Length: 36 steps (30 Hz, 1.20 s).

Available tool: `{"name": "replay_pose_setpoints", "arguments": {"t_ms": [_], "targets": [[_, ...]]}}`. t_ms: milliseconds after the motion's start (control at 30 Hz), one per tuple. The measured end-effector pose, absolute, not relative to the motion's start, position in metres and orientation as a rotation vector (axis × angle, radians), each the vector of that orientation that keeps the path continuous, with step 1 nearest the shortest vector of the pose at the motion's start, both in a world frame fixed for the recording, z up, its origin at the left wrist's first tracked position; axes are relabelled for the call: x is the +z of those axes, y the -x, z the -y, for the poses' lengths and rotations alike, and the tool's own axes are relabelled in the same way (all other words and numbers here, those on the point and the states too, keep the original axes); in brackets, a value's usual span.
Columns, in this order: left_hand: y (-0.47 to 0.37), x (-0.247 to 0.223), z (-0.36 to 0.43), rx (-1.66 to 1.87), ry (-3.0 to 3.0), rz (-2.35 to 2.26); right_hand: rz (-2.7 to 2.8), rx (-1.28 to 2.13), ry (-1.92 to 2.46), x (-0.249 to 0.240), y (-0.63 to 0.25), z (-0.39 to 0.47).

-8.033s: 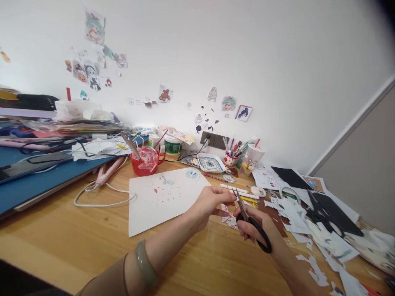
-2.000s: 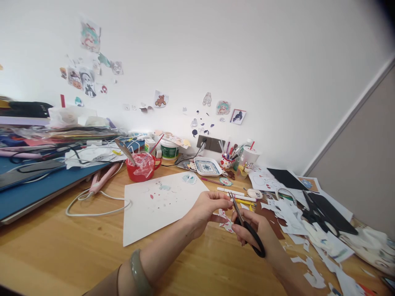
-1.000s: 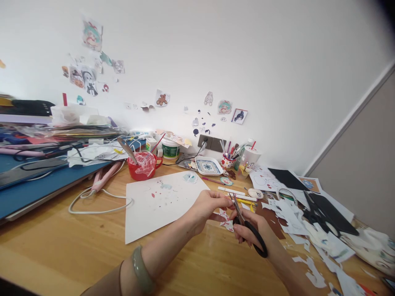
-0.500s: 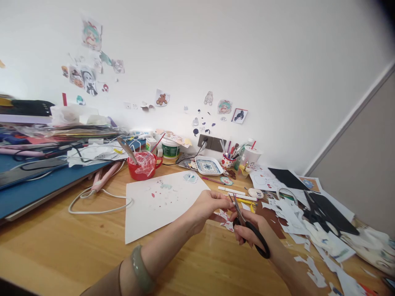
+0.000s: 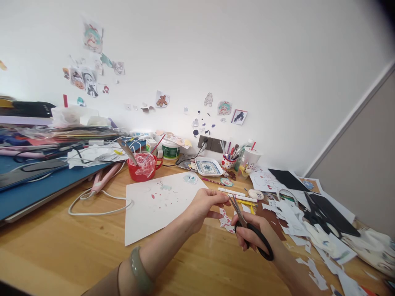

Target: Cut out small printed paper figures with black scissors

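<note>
White paper (image 5: 148, 222) lies at nine o'clock from the left hand (image 5: 206, 204), whose thumb and fingertips sit close together; whether they pinch anything, I cannot tell. The right hand (image 5: 258, 228) curls around the handles of scissors (image 5: 243, 222), blades slightly parted, pointing to eleven o'clock, tips just beside the left fingertips.

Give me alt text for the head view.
The right hand holds slightly open scissors beside the left hand; anything it pinches is too small to tell. On the desk lie a sheet, left, and scraps, right; a mug stands behind.
</note>
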<state>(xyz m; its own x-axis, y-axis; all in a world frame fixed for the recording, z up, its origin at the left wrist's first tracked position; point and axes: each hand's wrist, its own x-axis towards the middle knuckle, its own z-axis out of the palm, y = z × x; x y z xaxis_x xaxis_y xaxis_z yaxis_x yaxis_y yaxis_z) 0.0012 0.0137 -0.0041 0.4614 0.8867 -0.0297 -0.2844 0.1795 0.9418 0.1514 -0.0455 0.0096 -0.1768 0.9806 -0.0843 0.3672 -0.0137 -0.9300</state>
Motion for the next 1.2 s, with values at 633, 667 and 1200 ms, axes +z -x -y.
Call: {"name": "replay_pose_setpoints", "arguments": {"t_ms": [633,667,1200], "targets": [[-0.0018,-0.0057,-0.0111,0.891,-1.167,-0.681,1.584,1.168,1.439,0.0066,-0.1529,0.0468],[-0.0018,-0.0059,-0.0110,0.883,-1.168,-0.665,1.587,1.171,1.432,0.0070,-0.1531,0.0470],[0.0002,-0.0019,-0.0093,0.826,-1.154,-0.572,1.633,1.230,1.361,0.0133,-0.1549,0.0505]]}}
